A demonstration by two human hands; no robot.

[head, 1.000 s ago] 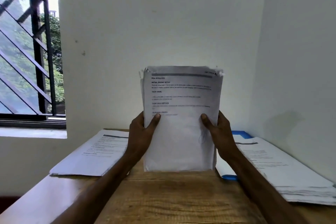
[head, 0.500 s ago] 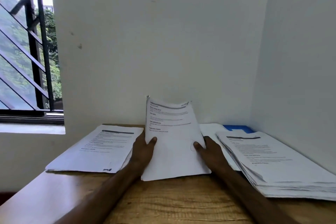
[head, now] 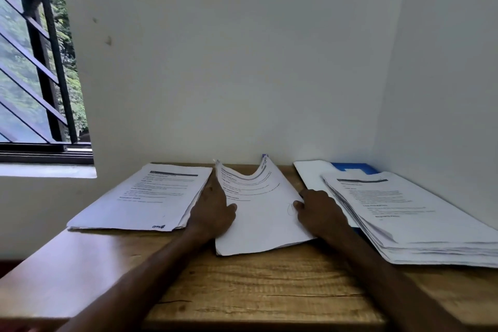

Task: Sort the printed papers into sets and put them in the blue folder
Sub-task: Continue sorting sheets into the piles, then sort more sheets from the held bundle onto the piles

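- Middle set (head: 258, 218) of printed papers: lies on the wooden table (head: 256, 286) btw your two hands. Near edge is flat on the wood, far end is curled up off it, w/ a dip in the top edge.
- Left hand (head: 211, 214) holds the set's left edge and right hand (head: 322, 213) its right edge. Each has a thumb pressed on the top page. The fingers below or behind the sheets are hidden, so it reads as a pinch on both sides (can't confirm the underside).
- Key relation: the set's long axis runs away from you toward the wall, and the blue folder (head: 358, 167) lies to its far right. Your right hand is the nearer one, so the set would go right and back.
- Access looks poor: only a far corner of the folder shows. The thick right stack (head: 420, 218) sits over its near part and a loose white sheet (head: 310, 174) over its left. Prob. needs clearing first.
- Left pile (head: 142, 199): thinner, just beside your left hand, edges roughly squared.
- Hard to tell: the print is too small to read, so I can't say which set is which. Can't tell whether the folder is open or closed. The right stack's edge is cut off by the frame.
- Barred window (head: 32, 89) at far left, apart from the work.
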